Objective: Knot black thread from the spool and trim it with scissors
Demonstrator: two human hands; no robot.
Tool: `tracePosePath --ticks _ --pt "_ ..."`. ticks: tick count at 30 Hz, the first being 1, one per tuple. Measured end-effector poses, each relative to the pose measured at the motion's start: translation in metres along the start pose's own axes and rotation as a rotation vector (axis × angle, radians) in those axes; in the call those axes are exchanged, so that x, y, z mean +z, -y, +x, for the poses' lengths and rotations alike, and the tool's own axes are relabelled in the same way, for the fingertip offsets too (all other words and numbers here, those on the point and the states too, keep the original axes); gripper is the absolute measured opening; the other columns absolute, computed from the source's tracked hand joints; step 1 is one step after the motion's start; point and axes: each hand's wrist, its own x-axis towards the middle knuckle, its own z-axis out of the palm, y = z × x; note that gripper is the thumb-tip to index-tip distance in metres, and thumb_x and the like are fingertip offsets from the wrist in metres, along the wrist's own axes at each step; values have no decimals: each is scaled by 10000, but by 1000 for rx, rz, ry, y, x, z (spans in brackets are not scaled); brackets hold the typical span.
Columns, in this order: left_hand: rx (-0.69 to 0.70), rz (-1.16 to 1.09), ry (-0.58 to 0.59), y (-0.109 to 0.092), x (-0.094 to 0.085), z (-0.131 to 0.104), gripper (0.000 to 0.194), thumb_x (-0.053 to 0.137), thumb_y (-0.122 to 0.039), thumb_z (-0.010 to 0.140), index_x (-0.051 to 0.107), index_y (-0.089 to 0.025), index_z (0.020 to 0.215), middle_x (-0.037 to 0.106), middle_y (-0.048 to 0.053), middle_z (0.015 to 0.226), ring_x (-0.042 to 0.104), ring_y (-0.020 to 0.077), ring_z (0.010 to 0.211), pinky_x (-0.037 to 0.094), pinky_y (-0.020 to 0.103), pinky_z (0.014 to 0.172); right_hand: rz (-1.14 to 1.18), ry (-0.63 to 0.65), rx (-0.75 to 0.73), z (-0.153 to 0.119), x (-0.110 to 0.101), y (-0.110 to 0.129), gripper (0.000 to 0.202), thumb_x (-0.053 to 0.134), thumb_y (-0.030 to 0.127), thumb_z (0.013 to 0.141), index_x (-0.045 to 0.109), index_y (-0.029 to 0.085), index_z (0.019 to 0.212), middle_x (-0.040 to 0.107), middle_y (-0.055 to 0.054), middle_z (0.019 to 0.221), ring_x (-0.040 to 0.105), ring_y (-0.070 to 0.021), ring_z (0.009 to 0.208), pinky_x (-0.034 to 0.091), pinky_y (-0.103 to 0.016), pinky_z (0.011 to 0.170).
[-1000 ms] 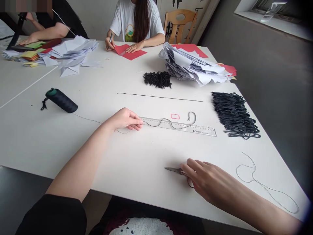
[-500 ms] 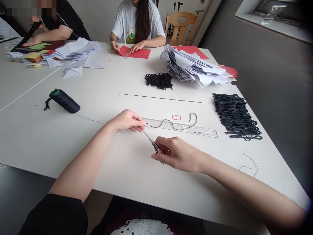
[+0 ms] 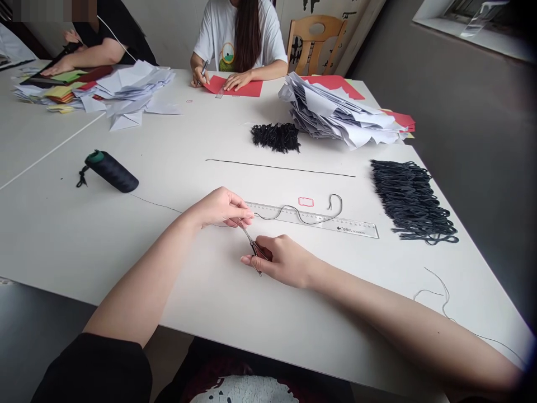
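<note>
Metal scissors (image 3: 253,244), one pair, clamped in right grip (image 3: 286,262); left grip (image 3: 222,208) pinched on black thread (image 3: 287,206).

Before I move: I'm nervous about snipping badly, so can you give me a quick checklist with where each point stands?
1. Left hand pinching the thin black thread: ok.
2. Right hand gripping the silver metal scissors: ok.
3. Scissor tips well away from the left fingertips: not ok, they look right beside them.
4. Thread between the blades: cannot tell, the spot is too small and partly hidden.
5. Thread straight along the clear plastic ruler: not ok, it curves across it.
6. Black thread spool with a green end lying on its side, off the ruler: ok.
</note>
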Motion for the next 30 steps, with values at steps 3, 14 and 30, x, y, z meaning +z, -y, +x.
tracePosePath --ticks 3,14,30 --pt "-1 9 3 1 0 0 276 761 -424 703 754 -169 809 757 87 879 702 195 815 539 308 767 -3 -17 6 1 2 -1 478 502 612 866 369 216 632 546 24 565 403 -85 453 351 -245 460" --pt "-8 16 3 -1 1 0 235 747 -385 725 755 -166 811 757 81 883 696 180 805 531 283 745 2 -15 22 5 3 -2 384 519 491 896 390 217 660 578 30 605 398 -83 466 355 -253 484" --pt "-9 38 -22 2 -1 2 239 777 -384 689 758 -170 794 762 76 845 719 211 832 554 309 785 -222 103 -96 -12 -9 -7 138 593 205 874 569 206 1010 637 -15 894 562 -116 681 414 -236 584"
